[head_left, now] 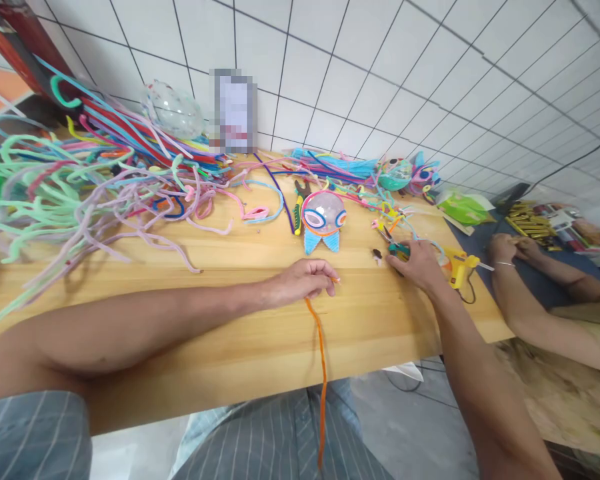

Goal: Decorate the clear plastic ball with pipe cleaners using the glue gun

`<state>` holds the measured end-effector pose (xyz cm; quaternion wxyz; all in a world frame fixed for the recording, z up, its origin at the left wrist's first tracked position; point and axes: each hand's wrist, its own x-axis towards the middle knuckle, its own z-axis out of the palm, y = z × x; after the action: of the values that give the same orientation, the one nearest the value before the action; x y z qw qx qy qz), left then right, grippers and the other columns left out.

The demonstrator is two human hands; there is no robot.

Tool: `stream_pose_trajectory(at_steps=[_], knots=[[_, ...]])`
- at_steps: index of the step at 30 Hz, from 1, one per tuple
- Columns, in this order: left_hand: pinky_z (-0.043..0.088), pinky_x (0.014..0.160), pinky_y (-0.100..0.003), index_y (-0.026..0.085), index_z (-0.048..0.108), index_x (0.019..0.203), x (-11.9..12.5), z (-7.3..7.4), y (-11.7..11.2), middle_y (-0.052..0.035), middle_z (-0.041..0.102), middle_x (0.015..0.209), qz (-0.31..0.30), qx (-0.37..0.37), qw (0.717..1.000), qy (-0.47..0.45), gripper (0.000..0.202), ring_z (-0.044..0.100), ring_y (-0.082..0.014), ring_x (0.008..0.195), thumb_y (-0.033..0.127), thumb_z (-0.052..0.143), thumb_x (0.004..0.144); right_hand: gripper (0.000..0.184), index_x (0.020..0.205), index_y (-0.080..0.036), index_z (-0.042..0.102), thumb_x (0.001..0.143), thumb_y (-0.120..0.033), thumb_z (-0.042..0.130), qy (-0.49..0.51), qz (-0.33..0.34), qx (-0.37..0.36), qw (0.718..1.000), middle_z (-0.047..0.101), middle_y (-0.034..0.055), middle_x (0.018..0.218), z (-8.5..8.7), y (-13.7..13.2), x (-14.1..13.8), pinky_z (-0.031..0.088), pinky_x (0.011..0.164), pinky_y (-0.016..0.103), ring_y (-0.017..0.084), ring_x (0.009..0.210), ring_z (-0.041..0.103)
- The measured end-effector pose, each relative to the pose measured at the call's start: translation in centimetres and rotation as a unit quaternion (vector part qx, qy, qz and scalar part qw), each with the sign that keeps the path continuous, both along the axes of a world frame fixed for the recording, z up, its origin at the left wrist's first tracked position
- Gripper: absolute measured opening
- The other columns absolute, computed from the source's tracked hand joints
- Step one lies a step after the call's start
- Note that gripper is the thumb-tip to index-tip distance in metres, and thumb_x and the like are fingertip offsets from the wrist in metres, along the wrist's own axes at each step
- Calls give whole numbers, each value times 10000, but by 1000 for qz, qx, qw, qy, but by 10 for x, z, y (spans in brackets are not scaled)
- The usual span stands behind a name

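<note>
My left hand rests on the wooden table and pinches the top end of a long orange pipe cleaner, which hangs over the front edge down to my lap. My right hand lies further right, its fingers closed around a small tool with green handles. Just behind both hands sits a clear ball decorated as a fish with blue pipe-cleaner fins.
A big tangle of coloured pipe cleaners covers the table's left and back. A yellow glue gun lies right of my right hand. Another decorated ball stands at the back. Another person's arms rest at a neighbouring table.
</note>
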<state>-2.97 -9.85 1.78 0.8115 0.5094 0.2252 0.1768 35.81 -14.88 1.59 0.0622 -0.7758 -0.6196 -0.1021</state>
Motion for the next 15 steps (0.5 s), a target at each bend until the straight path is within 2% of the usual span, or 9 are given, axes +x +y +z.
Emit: stream_pose_trajectory(at_steps=[3, 7, 11, 15], knots=[[317, 505, -213, 161, 676, 901, 1, -1, -1, 4, 726, 713, 7, 11, 1000, -2, 227, 448, -68, 505, 253, 659, 694, 496, 1187, -186, 672, 876, -568, 616, 4, 7, 33, 999, 671, 178, 1149, -6, -3, -8, 493, 1073, 528, 364, 1194, 574], [304, 506, -216, 168, 664, 887, 2, -2, -2, 17, 703, 697, 13, 33, 999, -4, 223, 448, -69, 513, 297, 650, 706, 538, 1286, -133, 611, 875, -480, 601, 0, 9, 75, 997, 640, 218, 1217, -6, -8, -23, 472, 1106, 554, 381, 1230, 556], [306, 500, -224, 171, 658, 874, 1, 0, -3, 34, 678, 666, 12, 47, 999, 0, 218, 427, -68, 493, 313, 636, 710, 541, 1310, -153, 603, 839, -417, 640, 49, -18, 176, 983, 633, 241, 1274, 16, -13, -36, 463, 1131, 600, 412, 1303, 549], [312, 530, -219, 186, 621, 832, 1, 1, -4, 55, 645, 661, 27, 69, 997, 5, 197, 442, -76, 541, 305, 696, 693, 548, 1280, -200, 628, 797, -454, 669, 167, -42, 283, 944, 641, 197, 1320, 45, -15, -47, 476, 1122, 625, 409, 1313, 567]])
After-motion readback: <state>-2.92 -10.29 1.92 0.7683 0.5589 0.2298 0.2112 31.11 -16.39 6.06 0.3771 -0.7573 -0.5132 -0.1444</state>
